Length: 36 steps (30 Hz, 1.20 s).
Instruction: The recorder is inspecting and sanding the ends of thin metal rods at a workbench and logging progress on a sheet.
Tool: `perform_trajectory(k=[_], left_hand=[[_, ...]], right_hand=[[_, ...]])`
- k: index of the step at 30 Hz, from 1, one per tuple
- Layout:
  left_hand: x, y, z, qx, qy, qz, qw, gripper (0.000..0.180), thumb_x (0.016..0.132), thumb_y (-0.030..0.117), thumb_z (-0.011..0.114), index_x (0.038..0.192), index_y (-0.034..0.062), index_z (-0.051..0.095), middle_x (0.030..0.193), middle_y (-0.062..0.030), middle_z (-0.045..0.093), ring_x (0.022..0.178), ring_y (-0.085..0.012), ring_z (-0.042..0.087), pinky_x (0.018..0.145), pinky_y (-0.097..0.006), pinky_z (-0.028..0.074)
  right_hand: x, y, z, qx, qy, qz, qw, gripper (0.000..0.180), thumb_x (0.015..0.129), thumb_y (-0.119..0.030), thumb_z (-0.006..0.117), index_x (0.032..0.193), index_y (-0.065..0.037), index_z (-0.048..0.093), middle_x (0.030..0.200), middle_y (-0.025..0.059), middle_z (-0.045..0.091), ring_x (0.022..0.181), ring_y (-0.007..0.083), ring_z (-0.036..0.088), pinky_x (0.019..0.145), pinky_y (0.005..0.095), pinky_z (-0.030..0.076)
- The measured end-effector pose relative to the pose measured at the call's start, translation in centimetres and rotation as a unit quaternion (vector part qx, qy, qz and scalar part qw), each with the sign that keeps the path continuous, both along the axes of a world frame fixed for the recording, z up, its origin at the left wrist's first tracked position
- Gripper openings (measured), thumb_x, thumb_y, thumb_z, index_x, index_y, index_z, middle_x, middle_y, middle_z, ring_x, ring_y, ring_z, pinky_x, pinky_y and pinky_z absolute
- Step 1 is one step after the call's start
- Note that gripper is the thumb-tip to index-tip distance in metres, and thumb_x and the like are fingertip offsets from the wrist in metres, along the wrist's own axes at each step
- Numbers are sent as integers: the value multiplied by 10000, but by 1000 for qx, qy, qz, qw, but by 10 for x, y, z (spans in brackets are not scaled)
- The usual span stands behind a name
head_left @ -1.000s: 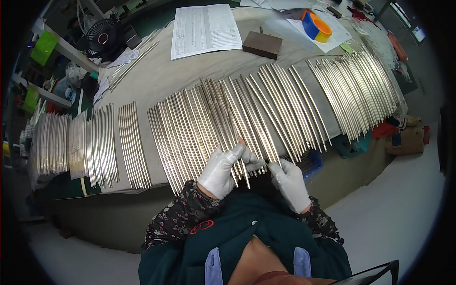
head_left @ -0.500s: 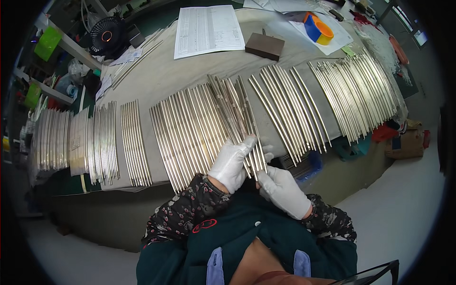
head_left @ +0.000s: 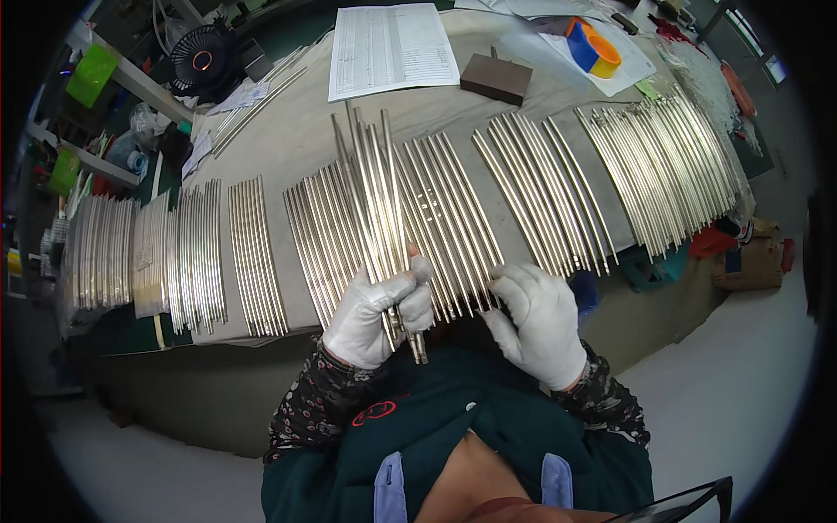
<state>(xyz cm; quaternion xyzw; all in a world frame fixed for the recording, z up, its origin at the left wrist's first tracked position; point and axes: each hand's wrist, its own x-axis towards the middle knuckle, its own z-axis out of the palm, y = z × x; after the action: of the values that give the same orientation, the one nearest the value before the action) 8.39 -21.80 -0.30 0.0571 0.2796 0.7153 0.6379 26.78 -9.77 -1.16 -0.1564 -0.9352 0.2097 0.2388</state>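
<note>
My left hand (head_left: 364, 321), in a white glove, is closed around a loose bundle of thin silver metal rods (head_left: 377, 205). The rods stick up and away from me, fanned a little, and their near ends poke out below my fingers. Under and beside the bundle lies a wide row of similar rods (head_left: 453, 231) on the table. My right hand (head_left: 542, 329), also gloved, is at the near ends of that row's right side. Its thumb and fingers are apart, with the fingertips close to the rod ends; whether they touch is hard to see.
More rod groups lie on the cloth-covered table (head_left: 288, 144): one group (head_left: 545, 192) right of centre, a large one (head_left: 663, 174) far right, several at left. Behind are a printed sheet (head_left: 392, 52), a brown block (head_left: 497, 78), a blue-orange tape dispenser (head_left: 593, 50) and a black fan (head_left: 202, 61).
My left hand has moved left, carrying the rod bundle off the row's right part. My right hand has come away from the bundle and shifted right, its fingers now spread.
</note>
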Motion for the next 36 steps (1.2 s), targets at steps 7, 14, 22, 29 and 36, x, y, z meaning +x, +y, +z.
perform_trajectory(k=[7, 14, 22, 29, 36], left_hand=[[-21, -19, -19, 45, -22, 42, 998, 245, 953, 174, 515, 1161, 46, 503, 759, 35, 378, 486, -42, 279, 427, -187, 250], [-6, -15, -9, -63, 27, 23, 997, 210, 959, 221, 509, 1095, 62, 520, 711, 34, 325, 484, -40, 273, 425, -191, 235], [10, 2, -8, -99, 33, -37, 994, 231, 932, 249, 573, 1005, 42, 502, 698, 36, 415, 498, -51, 327, 449, -215, 257], [18, 12, -1, -151, 128, -74, 977, 303, 964, 197, 495, 1129, -53, 541, 780, -57, 588, 568, -81, 485, 469, -211, 383], [16, 0, -6, -128, 104, -2, 986, 220, 861, 83, 637, 1037, -12, 544, 877, -70, 639, 766, -148, 639, 635, -250, 531]], right_hand=[[-10, -4, -20, 42, -138, 63, 987, 773, 755, -388, 670, 1351, -25, 337, 1355, 208, 390, 1271, 398, 354, 1062, 557, 212], [-6, 6, -14, 98, -113, 40, 988, 613, 700, -234, 729, 1222, -45, 467, 1248, 149, 488, 1188, 343, 449, 999, 518, 322], [5, 9, -37, 207, 31, 46, 977, 217, 756, -103, 667, 961, -47, 622, 964, 71, 611, 939, 214, 589, 795, 389, 475], [-12, -6, 0, 129, 178, 88, 971, 289, 722, -154, 715, 977, -69, 608, 869, 32, 609, 926, 211, 584, 752, 368, 479], [-18, -14, -4, 95, 188, 186, 960, 446, 683, -189, 718, 1079, -49, 569, 1044, 99, 594, 1001, 256, 581, 851, 406, 457]])
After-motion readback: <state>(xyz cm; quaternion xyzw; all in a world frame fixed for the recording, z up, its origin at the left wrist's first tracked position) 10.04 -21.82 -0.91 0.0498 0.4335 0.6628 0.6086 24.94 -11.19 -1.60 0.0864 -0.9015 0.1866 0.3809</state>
